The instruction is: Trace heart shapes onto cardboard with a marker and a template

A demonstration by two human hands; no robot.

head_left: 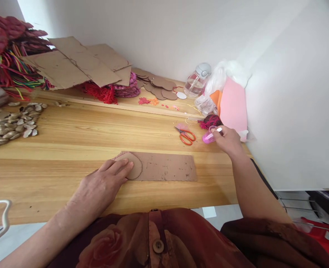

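Observation:
A brown cardboard strip [167,167] lies flat on the wooden table [69,149] in front of me. A round cardboard disc [135,165] rests on its left end. My left hand [103,186] lies flat with fingers stretched out, pressing on the disc. My right hand [228,140] is far to the right, fingers closed round a thin white pen-like stick [218,130] beside a small purple container [208,137]. Orange-handled scissors [186,135] lie just left of that hand.
A heap of pale shells [12,124] sits at the left. Cardboard sheets [77,63], red yarn [99,92], cut cardboard discs [161,87], a water bottle [197,79], plastic bags and pink foam sheets [233,104] line the back. White walls close the back and right.

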